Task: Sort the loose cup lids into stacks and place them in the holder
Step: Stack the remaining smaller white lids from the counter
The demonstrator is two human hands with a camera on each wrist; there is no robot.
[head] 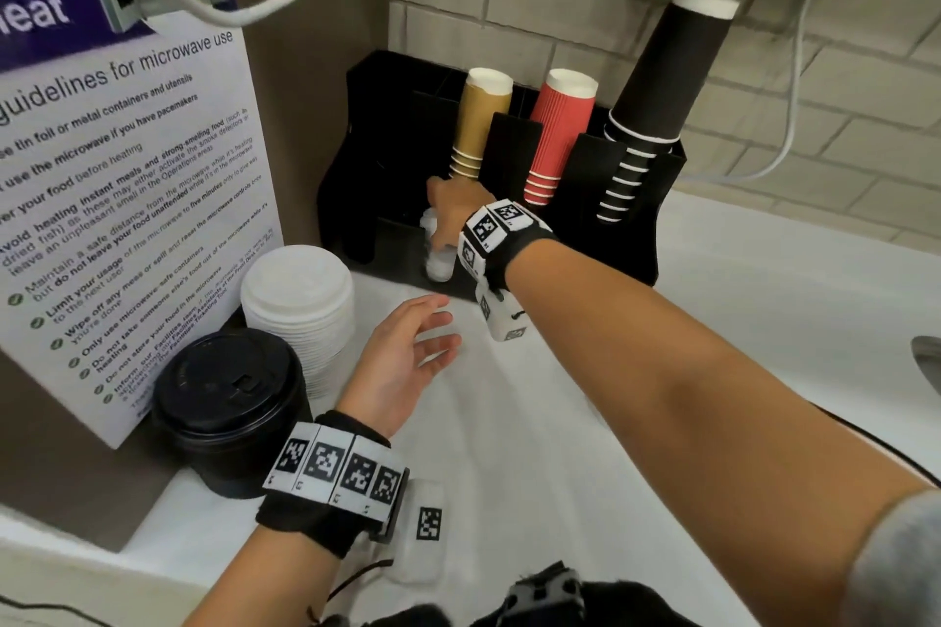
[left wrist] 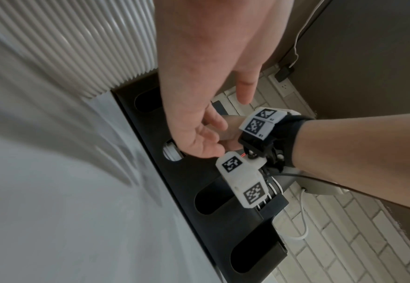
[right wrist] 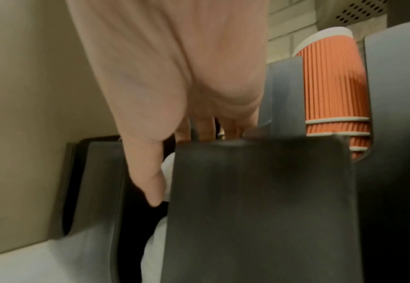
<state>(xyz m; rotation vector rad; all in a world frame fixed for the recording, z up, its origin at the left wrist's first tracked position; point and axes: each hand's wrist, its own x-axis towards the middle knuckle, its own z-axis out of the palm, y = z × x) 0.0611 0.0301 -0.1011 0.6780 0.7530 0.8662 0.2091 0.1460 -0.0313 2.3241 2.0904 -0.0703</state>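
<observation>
My right hand [head: 442, 232] reaches down into a front slot of the black holder [head: 634, 224] and grips a stack of small white lids [head: 439, 265] standing in that slot. In the right wrist view the thumb [right wrist: 148, 172] lies along the left of the small white lids [right wrist: 168, 172], while the other fingers are partly hidden behind the holder wall [right wrist: 259, 210]. My left hand [head: 433, 339] hovers open and empty over the counter, just right of a tall stack of large white lids [head: 298, 306]. A stack of black lids [head: 229, 402] stands in front of that one.
Gold cups [head: 481, 127], red cups [head: 560, 132] and black cups [head: 657, 82] stand upside down in the holder's rear slots. A microwave guidelines sign [head: 127, 199] leans at the left. White cables hang along the brick wall [head: 794, 138]. A sink edge [head: 926, 356] shows at the right.
</observation>
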